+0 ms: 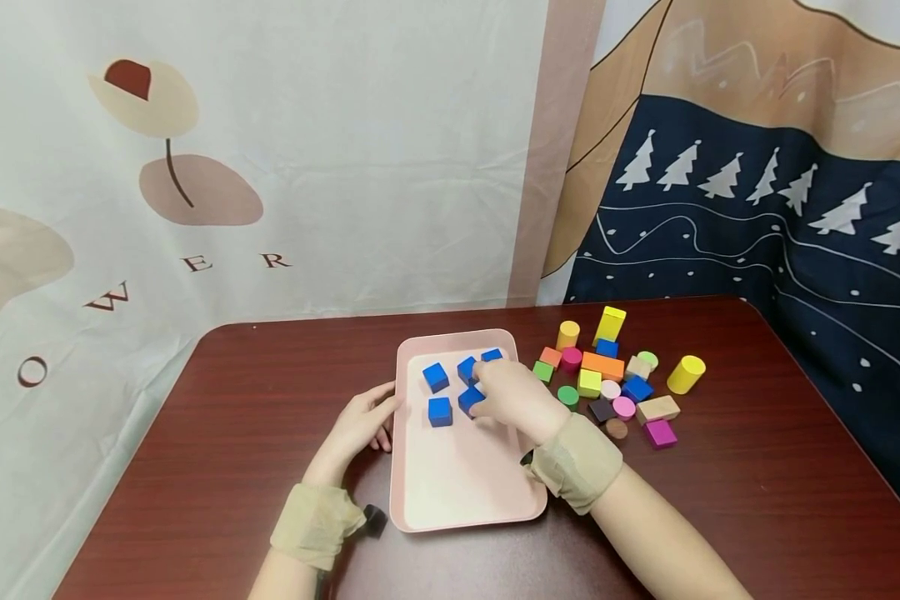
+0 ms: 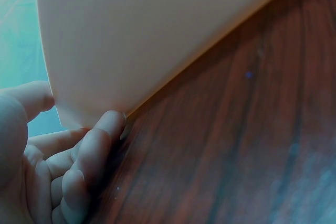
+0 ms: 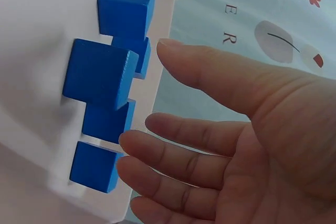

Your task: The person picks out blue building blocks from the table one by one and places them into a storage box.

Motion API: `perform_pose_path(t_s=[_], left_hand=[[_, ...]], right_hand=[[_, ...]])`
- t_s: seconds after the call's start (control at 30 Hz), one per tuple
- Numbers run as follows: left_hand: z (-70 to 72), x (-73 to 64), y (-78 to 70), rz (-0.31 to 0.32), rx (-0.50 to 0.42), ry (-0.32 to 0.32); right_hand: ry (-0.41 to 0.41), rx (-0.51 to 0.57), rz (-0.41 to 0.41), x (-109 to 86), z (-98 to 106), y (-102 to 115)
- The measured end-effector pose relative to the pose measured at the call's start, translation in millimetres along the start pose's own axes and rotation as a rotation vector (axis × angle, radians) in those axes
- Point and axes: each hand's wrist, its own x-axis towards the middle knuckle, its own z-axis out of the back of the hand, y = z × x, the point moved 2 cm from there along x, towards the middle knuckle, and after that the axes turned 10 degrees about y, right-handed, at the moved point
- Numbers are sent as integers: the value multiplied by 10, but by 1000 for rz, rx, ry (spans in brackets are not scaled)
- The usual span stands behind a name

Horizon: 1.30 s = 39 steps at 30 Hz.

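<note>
A pink tray (image 1: 465, 492) lies on the table with several blue cubes in its far half, among them a front-left cube (image 1: 439, 412) and a far-left cube (image 1: 436, 377). My left hand (image 1: 366, 418) holds the tray's left edge; in the left wrist view the thumb (image 2: 38, 98) is at the rim and curled fingers (image 2: 94, 142) are against the side. Over the tray's right half, my right hand (image 1: 516, 393) reaches in among the cubes. Seen from the right wrist, its thumb and fingers are spread, with the nearest cube (image 3: 100, 74) beyond the fingertips.
Right of the tray lies a loose group of coloured blocks, including an orange block (image 1: 602, 367), a magenta block (image 1: 660, 433) and a yellow cylinder (image 1: 686, 375). The dark red table (image 1: 270, 375) ends at patterned cloths (image 1: 390, 167) behind.
</note>
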Motion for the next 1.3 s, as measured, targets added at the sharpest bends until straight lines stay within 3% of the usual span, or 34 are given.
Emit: perform_pose_path(t_s=[0.6, 1.13, 1.3], left_hand=[[13, -3, -7, 2, 11, -7], [-4, -2, -7, -11, -12, -3], [-7, -5, -6, -2, -10, -4]], right_hand=[[-79, -23, 4, -176, 198, -99], [-288, -66, 46, -411, 409, -356], [-363, -31, 48, -472, 458, -462]])
